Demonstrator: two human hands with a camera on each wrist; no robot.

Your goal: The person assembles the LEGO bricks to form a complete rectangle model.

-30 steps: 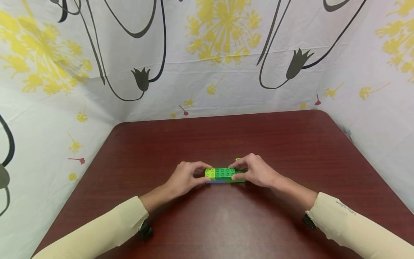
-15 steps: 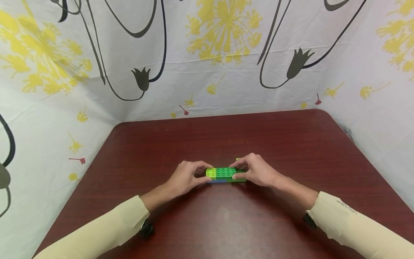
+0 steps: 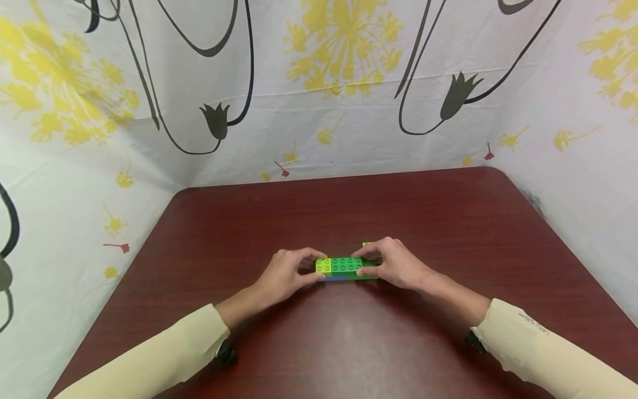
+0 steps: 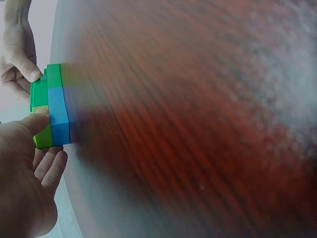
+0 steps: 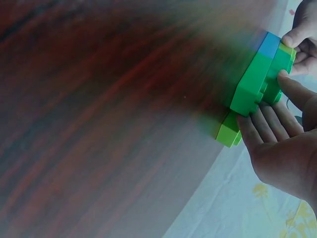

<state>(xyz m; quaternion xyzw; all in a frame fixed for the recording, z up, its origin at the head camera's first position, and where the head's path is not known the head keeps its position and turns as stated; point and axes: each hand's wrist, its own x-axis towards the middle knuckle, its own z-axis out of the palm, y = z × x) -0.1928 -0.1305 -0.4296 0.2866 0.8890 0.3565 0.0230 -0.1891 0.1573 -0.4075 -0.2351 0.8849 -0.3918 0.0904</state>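
Note:
Near the table's middle sits a two-layer row of toy building bricks. Its top layer has a lime brick [image 3: 323, 265] at the left and a green brick [image 3: 345, 265] beside it. Below them lie a blue brick [image 4: 59, 116] and another green brick [image 5: 250, 84], whose right end sticks out past the top layer. My left hand [image 3: 285, 275] pinches the lime brick between thumb and fingers, front and back. With thumb and fingers, my right hand [image 3: 397, 262] pinches the right end of the upper green brick. A second lime brick [image 5: 228, 132] sits behind the row's right end, partly hidden by the right hand in the head view.
The dark red wooden table [image 3: 319, 216] has rounded far corners. A white cloth [image 3: 349, 133] printed with yellow and grey flowers hangs behind it and along both sides. Dark wrist devices [image 3: 226, 353] show below both cream sleeves [image 3: 159, 349].

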